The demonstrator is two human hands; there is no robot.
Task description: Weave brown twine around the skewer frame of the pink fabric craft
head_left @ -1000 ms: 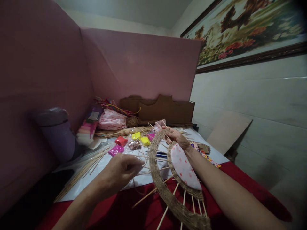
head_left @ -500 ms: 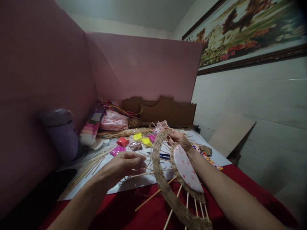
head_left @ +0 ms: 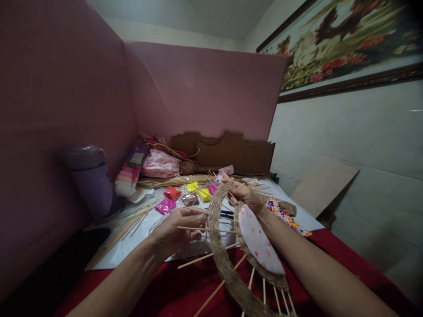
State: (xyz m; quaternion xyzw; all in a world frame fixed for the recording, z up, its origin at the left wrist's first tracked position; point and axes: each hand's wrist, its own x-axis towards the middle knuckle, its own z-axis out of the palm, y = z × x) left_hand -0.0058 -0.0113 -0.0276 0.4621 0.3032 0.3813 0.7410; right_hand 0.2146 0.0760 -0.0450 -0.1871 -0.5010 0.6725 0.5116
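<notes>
Left hand [head_left: 172, 235] has slid up against the woven ring [head_left: 216, 246], pinching a stick [head_left: 187, 228]; right hand [head_left: 246, 196] grips its far rim.

The woven ring [head_left: 220, 248] is brown, made of string wound round thin sticks [head_left: 193, 262]. It stands tilted in the lower middle of the frame. A pink dotted cloth oval [head_left: 259, 242] sits inside it. The sticks poke out like sun rays.
</notes>
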